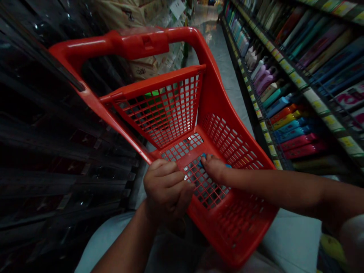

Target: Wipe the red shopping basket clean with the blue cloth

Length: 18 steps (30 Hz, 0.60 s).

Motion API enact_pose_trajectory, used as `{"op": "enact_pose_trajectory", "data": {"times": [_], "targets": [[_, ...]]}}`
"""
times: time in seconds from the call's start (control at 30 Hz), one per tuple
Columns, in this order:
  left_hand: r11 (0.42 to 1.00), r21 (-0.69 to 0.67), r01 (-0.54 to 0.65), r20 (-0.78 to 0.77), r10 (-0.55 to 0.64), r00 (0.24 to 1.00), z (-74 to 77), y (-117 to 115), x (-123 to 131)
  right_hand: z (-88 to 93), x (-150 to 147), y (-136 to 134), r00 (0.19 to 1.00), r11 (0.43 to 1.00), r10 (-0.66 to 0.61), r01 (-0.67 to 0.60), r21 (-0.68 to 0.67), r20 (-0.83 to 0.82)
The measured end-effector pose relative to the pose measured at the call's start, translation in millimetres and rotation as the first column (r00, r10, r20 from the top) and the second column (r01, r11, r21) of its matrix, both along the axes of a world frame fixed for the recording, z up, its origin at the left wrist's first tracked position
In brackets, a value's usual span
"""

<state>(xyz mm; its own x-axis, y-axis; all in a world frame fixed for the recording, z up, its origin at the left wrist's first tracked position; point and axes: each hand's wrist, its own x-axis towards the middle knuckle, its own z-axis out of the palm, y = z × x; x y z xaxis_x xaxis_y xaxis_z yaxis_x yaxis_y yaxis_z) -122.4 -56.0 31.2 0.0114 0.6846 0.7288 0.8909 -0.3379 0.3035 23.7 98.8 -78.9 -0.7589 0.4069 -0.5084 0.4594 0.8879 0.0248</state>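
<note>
A red plastic shopping basket [227,140] with mesh walls and a long curved handle [136,43] fills the middle of the view. My left hand [166,189] is closed in a fist on the basket's near left rim. My right hand [213,168] reaches across from the right and rests inside, its fingertips over a small blue item [203,156] on the mesh floor. That hand covers most of the item, so its shape is hidden.
A shelf of colourful packaged goods [287,102] runs along the right of the tiled aisle [222,53]. Dark shelving [57,144] stands close on the left. Pale sacks [142,66] are stacked beyond the handle. Light clothing [290,242] shows below.
</note>
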Motion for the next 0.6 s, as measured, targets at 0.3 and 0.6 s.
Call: {"op": "enact_pose_trajectory", "data": {"times": [0.3,0.6], "targets": [[0.999,0.025,-0.026,0.006,0.026,1.000,0.1,4.3,3.6,2.5,6.3,5.2,0.984,0.990,0.033,-0.056,0.128,0.177],[0.997,0.053,-0.057,0.000,0.057,0.998,-2.0,8.7,4.8,0.3,33.7,-3.2,0.960,0.994,0.094,-0.105,0.027,0.264]]}}
